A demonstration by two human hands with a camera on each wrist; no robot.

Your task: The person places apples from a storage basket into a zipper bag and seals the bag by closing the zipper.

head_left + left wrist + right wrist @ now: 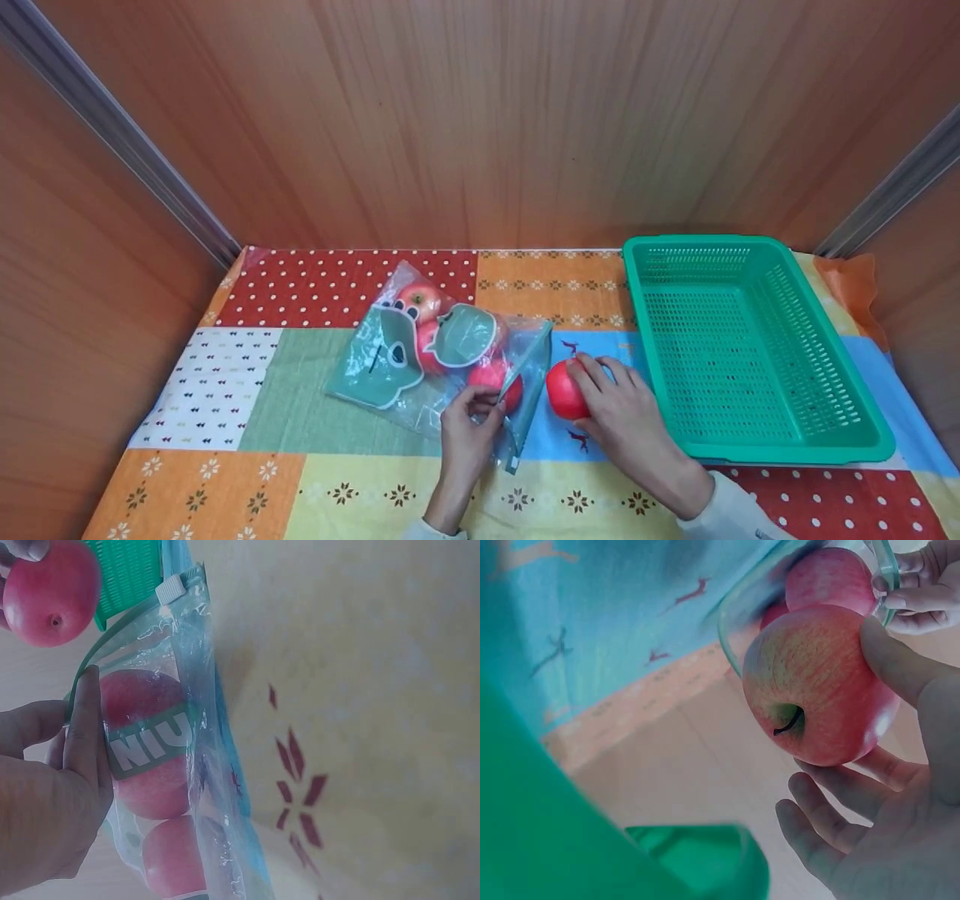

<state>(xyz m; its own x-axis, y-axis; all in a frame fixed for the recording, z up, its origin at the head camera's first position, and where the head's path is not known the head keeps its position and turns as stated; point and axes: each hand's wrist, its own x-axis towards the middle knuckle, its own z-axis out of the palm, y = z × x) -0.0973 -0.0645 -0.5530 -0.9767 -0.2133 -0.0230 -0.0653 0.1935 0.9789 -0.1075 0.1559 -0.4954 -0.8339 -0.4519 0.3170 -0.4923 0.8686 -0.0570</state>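
A clear zip bag (439, 409) with green cartoon printing lies on the cloth, several red apples (420, 298) inside it. My left hand (471, 424) pinches the rim of the bag's mouth between thumb and fingers. In the left wrist view the white slider (171, 589) sits at one end of the zip, and the mouth gapes. Just right of that mouth, my right hand (626, 409) holds a single red apple (565, 390) between thumb and fingers. Its stem shows in the right wrist view, with the bag's opening right behind it.
A green plastic basket (757, 452) with perforated walls stands at the right, close beside my right forearm. Patchwork cloth (345, 435) covers the table. Wooden panels (480, 127) rise at the back and both sides. An orange cloth piece (851, 292) lies behind the basket's right side.
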